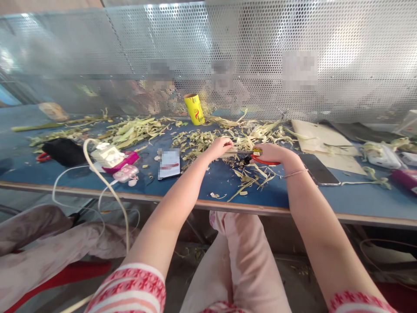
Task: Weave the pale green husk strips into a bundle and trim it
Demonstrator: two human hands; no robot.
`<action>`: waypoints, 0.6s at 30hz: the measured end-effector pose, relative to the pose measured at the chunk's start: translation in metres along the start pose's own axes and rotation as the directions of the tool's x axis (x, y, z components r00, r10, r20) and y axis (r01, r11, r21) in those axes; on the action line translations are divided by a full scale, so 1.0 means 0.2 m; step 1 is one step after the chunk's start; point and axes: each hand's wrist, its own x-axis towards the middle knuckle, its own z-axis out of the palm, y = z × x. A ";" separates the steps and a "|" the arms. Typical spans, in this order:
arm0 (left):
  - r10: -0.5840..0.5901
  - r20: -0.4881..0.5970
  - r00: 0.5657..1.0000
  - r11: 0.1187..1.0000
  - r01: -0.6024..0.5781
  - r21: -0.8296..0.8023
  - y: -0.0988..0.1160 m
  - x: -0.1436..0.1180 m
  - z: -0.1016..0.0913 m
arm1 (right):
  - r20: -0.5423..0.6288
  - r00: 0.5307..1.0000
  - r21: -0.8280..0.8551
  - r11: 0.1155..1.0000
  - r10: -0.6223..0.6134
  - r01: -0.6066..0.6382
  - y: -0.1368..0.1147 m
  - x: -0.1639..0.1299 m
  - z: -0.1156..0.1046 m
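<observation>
Head view: left hand [220, 147] grips a stalk [239, 151], right hand [272, 153] holds red scissors [262, 161], amid peelings [195, 140], near a phone [317, 169].

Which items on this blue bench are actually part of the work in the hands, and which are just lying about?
In use:
left hand and right hand
thin pale stalk held between them
red-handled scissors
pale green peel scraps

Lying about:
yellow roll
black phone
white charger with cable
pink case
black pouch
</observation>
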 end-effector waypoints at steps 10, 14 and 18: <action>0.003 0.021 1.000 1.000 -0.003 -0.013 0.02 -0.01 -0.01 | 0.021 1.000 0.035 0.999 -0.012 0.011 -0.01 -0.01 -0.02; 0.020 0.014 1.000 1.000 -0.019 -0.017 0.01 0.00 -0.01 | 0.025 1.000 0.046 0.999 -0.007 0.006 -0.01 -0.02 -0.03; 0.034 0.004 0.999 0.999 -0.034 -0.005 0.00 0.00 0.00 | 0.025 1.000 0.060 0.998 -0.018 0.017 -0.02 -0.03 -0.03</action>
